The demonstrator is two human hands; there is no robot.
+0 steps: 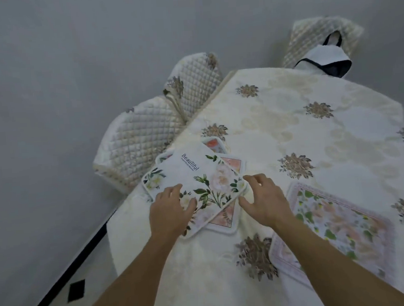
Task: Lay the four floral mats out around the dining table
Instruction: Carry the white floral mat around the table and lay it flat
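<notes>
A dining table (290, 127) is seen from above, covered by a cream tablecloth (260, 105) embroidered with brown-grey flower clusters. Its right edge and near edge are cut off by the frame. Two chairs in quilted cream covers are pushed against it: one (137, 138) at the left edge, one (307, 38) at the far edge, the latter partly hidden by a white bag with dark handles (323, 58) resting at the far edge.

One floral mat with a pink border (337, 217) is laid flat near the right edge, towards the near corner; its lower part runs out of clear view and its pattern is blurred.

Near the left edge, a loose stack of mats is seen. The top mat (198, 177) is white with green leaves, pale roses and the printed word "Beautiful". Beneath it, pink and orange corners of further mats (232, 162) are exposed; how many lie there cannot be told, since most of each is hidden.

The left hand (171, 207) is pressed flat, fingers spread, on the near-left part of the top mat, nothing being gripped. The right hand (261, 199) is held open with curled fingers at the mat's right corner; whether the edge is pinched cannot be told.
</notes>
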